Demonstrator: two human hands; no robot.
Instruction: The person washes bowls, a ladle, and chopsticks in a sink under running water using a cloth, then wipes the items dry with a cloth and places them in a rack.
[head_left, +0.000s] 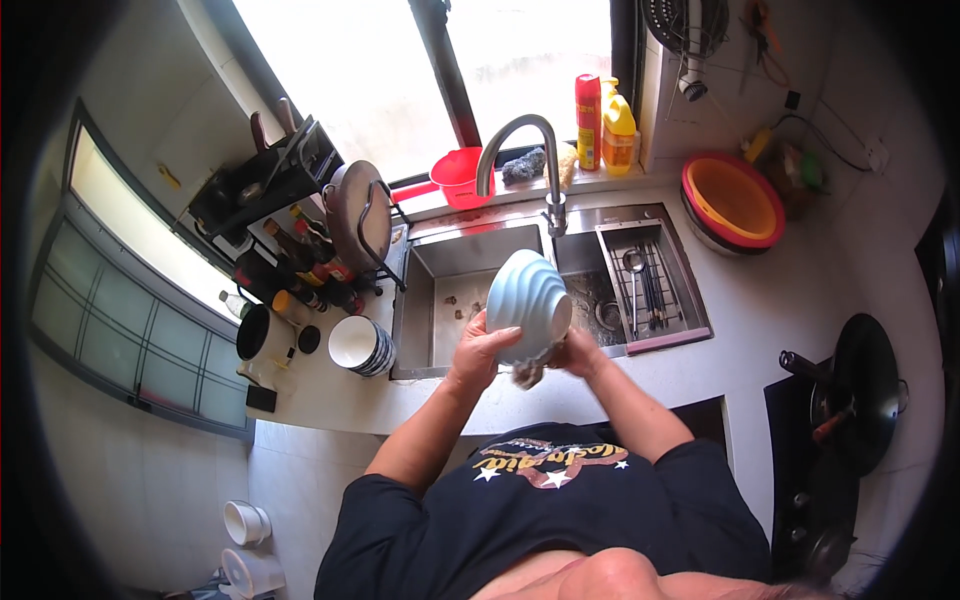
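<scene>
A pale blue bowl (529, 300) with wavy ridges is tilted on its side above the front of the steel sink (480, 259). My left hand (480, 351) grips its left edge, the thumb lying across the ridged outside. Behind the bowl's lower right side, my right hand (579, 352) is partly hidden and somewhat blurred. A brownish cloth (529, 376) hangs under the bowl by that hand; how the fingers hold it cannot be made out. The steel faucet (555, 202) arches over the sink just beyond the bowl.
Left of the sink stand stacked bowls (361, 345), sauce bottles (300, 255) and a rack with cutting boards (364, 214). A drain basket (649, 281) holds a ladle and chopsticks. Nested basins (731, 199) sit at right, a wok (862, 397) on the stove. A red dipper (459, 178) rests on the sill.
</scene>
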